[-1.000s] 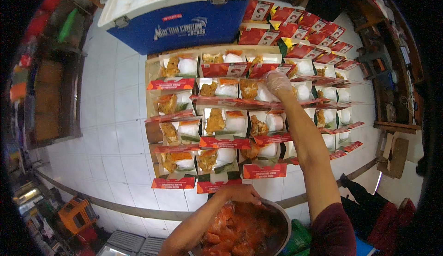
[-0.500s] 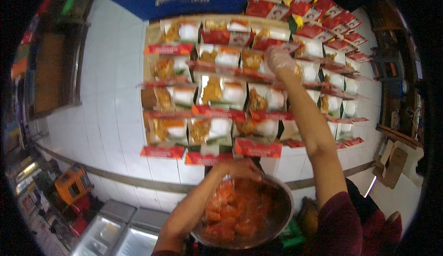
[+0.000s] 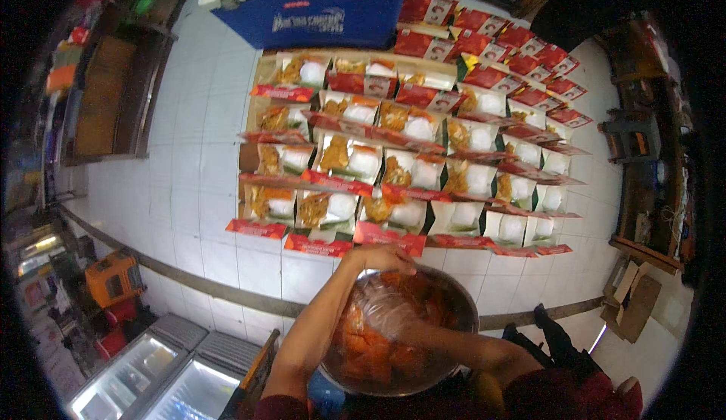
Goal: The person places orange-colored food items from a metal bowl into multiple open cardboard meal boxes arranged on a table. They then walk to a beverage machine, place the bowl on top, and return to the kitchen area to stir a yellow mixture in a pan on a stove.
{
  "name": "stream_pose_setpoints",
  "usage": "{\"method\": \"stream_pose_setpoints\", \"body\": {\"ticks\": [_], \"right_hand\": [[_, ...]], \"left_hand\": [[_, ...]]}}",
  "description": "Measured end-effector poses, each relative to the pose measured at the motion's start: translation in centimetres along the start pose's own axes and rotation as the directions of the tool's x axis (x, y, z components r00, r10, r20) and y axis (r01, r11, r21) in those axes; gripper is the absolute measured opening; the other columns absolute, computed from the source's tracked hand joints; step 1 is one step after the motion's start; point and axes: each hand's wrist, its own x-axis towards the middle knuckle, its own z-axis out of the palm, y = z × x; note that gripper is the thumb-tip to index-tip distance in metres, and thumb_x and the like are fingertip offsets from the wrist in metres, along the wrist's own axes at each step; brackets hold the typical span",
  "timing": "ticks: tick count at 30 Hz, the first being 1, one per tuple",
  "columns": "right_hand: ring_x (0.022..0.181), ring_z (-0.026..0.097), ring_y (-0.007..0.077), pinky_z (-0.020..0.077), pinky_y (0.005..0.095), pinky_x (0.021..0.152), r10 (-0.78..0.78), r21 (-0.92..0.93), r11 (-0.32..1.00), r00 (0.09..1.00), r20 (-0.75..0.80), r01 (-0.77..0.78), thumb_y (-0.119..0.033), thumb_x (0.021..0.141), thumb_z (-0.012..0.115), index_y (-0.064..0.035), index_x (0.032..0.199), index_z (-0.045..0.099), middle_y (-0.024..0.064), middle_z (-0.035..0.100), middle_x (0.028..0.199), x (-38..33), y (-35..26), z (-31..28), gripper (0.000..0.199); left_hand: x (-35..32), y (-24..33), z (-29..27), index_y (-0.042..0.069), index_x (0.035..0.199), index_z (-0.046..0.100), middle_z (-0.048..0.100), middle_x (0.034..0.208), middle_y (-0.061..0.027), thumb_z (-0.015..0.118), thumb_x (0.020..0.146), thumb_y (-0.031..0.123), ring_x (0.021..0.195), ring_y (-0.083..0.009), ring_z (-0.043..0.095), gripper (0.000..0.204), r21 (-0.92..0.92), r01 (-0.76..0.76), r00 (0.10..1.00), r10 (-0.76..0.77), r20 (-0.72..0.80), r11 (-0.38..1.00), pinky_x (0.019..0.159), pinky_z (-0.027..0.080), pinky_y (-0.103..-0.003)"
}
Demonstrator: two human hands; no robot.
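A round metal bowl (image 3: 472, 306) is held in front of me, full of shiny red-orange pieces (image 3: 363, 356); whether these are sauce packets or sauced food, I cannot tell. My left hand (image 3: 384, 259) curls over the bowl's far rim. Inside the bowl is my right hand (image 3: 387, 310), in a clear plastic glove, touching the red-orange pieces; its fingers are blurred. Just beyond lie rows of open meal boxes (image 3: 369, 210) with red printed flaps. Many hold fried chicken (image 3: 312, 208) and a white rounded portion, seemingly wrapped rice (image 3: 342, 206).
A blue cooler box (image 3: 325, 23) with a white lid stands behind the boxes. Closed red boxes (image 3: 499, 30) are grouped at the far right. Glass-topped freezers (image 3: 181, 390) stand at lower left, an opened cardboard carton (image 3: 634, 299) at right.
My right hand has come back from above the far meal boxes and down into the bowl. The left hand stays at the bowl's rim. The view has shifted slightly.
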Motion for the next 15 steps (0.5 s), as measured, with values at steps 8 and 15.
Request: {"method": "stream_pose_setpoints", "body": {"ticks": [8, 15], "right_hand": [[0.100, 0.061, 0.0345, 0.0483, 0.0439, 0.088, 0.173, 0.474, 0.746, 0.824, 0.540, -0.468, -0.030, 0.091, 0.054, -0.0076, 0.123, 0.055, 0.0192, 0.063, 0.109, -0.8, 3.8, -3.7, 0.039], [0.100, 0.062, 0.0259, 0.0487, 0.0351, 0.089, 0.042, 0.763, 0.412, 0.847, 0.531, -0.498, -0.029, 0.087, 0.066, -0.0092, 0.112, 0.066, 0.0112, 0.065, 0.110, -2.0, 9.5, -10.9, 0.032]], "left_hand": [[1.2, -5.7, 0.9, 0.005, 0.116, 0.067, 0.065, 0.116, -0.0128, 0.064, 0.081, 0.040, 0.110, -0.0211, 0.059, 0.050, -0.117, 0.021, 1.000, -0.020, 0.005, 0.993, 0.098, 0.040, -0.030], [0.8, -3.9, -0.6, 0.004, 0.120, 0.064, 0.064, 0.121, -0.0128, 0.064, 0.081, 0.039, 0.114, -0.0213, 0.057, 0.052, -0.119, 0.063, 0.998, -0.065, -0.015, 0.991, 0.100, 0.039, -0.030]]}}
